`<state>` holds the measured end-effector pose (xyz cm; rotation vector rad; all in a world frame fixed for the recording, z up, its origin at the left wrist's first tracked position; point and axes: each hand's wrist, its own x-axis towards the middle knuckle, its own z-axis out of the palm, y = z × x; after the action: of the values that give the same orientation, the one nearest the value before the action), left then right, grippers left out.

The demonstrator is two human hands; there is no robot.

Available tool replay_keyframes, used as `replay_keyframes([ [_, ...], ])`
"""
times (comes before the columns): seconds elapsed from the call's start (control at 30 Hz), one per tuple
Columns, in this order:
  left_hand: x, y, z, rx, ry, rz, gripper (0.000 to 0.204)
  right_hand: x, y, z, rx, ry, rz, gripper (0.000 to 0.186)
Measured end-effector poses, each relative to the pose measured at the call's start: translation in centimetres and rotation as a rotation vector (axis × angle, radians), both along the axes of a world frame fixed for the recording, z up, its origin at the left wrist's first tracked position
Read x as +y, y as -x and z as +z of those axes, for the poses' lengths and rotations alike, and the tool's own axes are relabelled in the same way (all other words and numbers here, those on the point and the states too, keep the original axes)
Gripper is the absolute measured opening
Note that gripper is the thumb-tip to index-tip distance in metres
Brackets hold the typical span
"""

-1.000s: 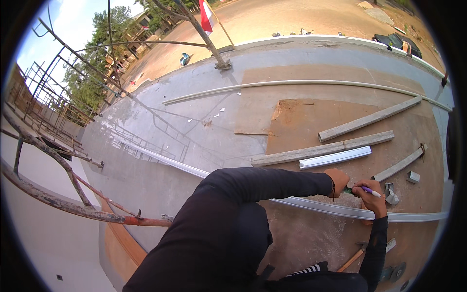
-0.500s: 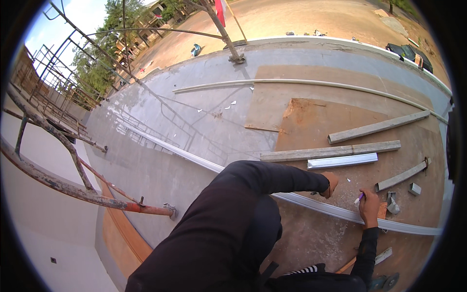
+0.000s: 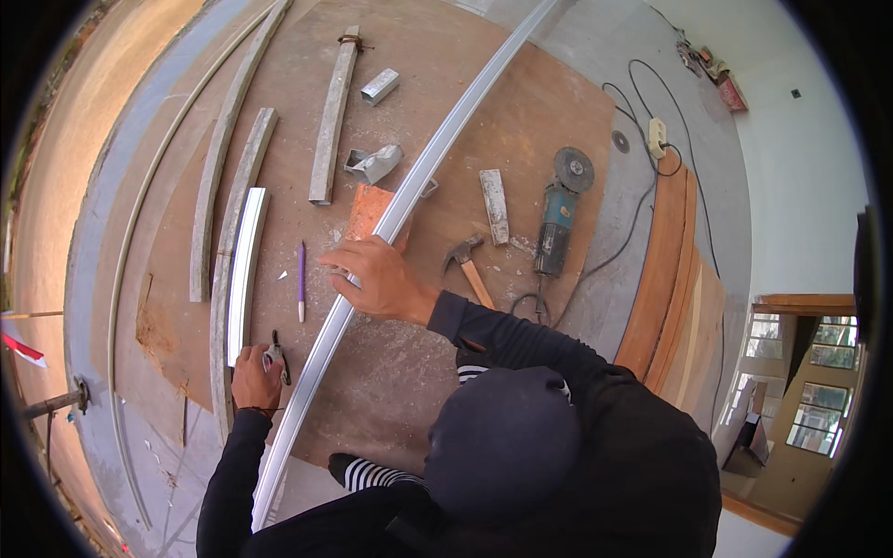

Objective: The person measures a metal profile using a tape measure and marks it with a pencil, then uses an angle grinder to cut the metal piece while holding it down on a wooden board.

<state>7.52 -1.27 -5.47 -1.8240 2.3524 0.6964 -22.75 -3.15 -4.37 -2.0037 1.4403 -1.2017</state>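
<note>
A long silver aluminium profile (image 3: 409, 186) runs diagonally across a brown plywood board (image 3: 521, 112). My right hand (image 3: 377, 279) lies over the profile near its middle, fingers wrapped on it. My left hand (image 3: 253, 374) is low on the left of the profile, its fingers closed on black-handled pliers (image 3: 279, 355) resting on the board. A purple pen (image 3: 300, 279) lies loose between the two hands. Both arms are in dark sleeves.
A short white profile piece (image 3: 244, 270) and grey wooden battens (image 3: 330, 121) lie to the left. An orange brick (image 3: 370, 212), metal offcuts (image 3: 377, 163), a hammer (image 3: 470, 265) and a blue angle grinder (image 3: 558, 219) with its cable surround the profile. Stacked planks (image 3: 665, 270) lie on the right.
The view has swung round sharply onto the board. The pen that was in my right hand now lies on the board, and that hand is on the profile.
</note>
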Motion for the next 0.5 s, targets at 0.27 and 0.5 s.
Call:
replay_keyframes([
  [0.27, 2.5, 3.5, 1.6, -0.014, -0.273, -0.245, 0.064, 10.5, 13.3, -3.6, 0.165, -0.005, -1.1, 0.037],
  [0.5, 1.9, 3.5, 1.1, -0.054, -0.187, -0.299, 0.046, 13.0, 24.3, -7.3, -0.529, -0.491, -1.281, 0.058],
])
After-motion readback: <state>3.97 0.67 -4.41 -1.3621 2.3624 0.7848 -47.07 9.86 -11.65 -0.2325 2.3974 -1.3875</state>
